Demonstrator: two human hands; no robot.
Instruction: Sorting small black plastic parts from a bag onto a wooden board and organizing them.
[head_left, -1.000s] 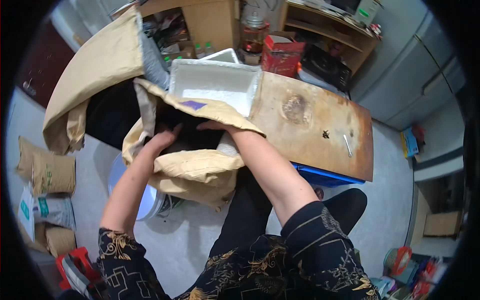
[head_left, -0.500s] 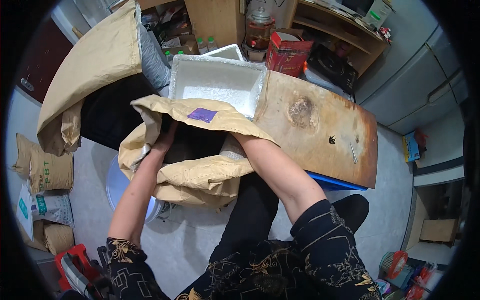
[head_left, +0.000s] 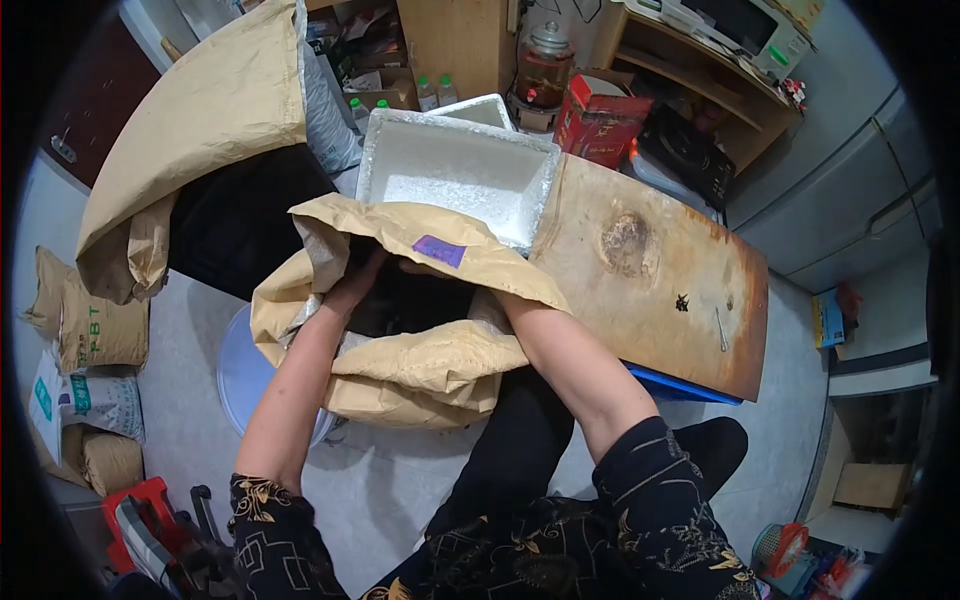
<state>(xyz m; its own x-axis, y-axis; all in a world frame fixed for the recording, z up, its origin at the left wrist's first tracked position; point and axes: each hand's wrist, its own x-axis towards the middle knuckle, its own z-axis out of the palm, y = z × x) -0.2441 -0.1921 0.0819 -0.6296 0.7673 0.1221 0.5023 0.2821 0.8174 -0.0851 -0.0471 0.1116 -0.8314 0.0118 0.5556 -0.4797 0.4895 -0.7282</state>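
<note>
A tan paper sack (head_left: 430, 360) with a purple patch lies in front of me, its mouth spread and facing me. Both my forearms reach into it. My left hand (head_left: 362, 283) is just inside the left of the opening, its fingers lost in shadow. Of my right hand (head_left: 420, 269) only a sliver seems to show under the upper flap; the flap covers its wrist. Black material (head_left: 415, 303) fills the dark inside of the sack. Whether either hand grips it is hidden.
A white foam box (head_left: 460, 185) stands beyond the sack. To its right is a stained wooden board (head_left: 670, 260) with a small dark clump and a thin metal stick on it. Another tan sack (head_left: 210, 110) drapes over black material at left. A pale blue tub (head_left: 240, 370) sits below.
The whole view has shifted slightly, so everything sits further right. Both hands remain inside the sack, and a sliver of the right hand now seems to show under the flap.
</note>
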